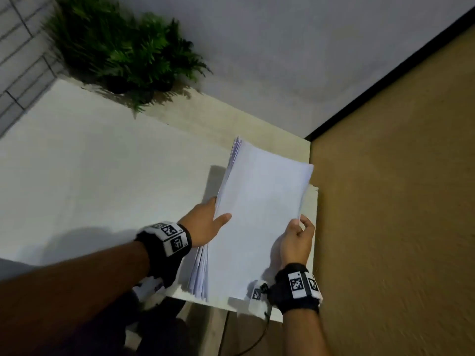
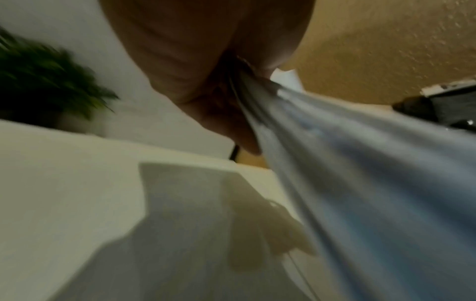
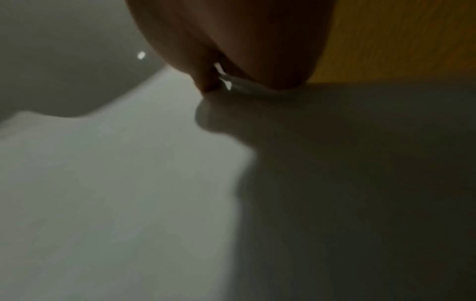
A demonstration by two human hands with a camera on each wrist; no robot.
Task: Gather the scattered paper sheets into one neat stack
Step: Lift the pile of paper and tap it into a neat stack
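A stack of white paper sheets [image 1: 257, 214] is held up over the right end of the white table [image 1: 90, 163], tilted, with its near left edges fanned. My left hand [image 1: 208, 222] grips the stack's left edge, thumb on top and fingers underneath. My right hand [image 1: 298, 240] pinches the right edge between thumb and curled fingers. In the left wrist view the sheets [image 2: 360, 183] run away from the palm [image 2: 206, 61], blurred. In the right wrist view the paper [image 3: 115, 193] fills the lower part below the pinching fingers [image 3: 231, 61].
Green potted plants [image 1: 128, 52] stand at the table's back edge by a grey wall. The table's right edge [image 1: 312, 201] borders a tan floor [image 1: 398, 201]. A dark cable [image 1: 252, 343] hangs below the near edge.
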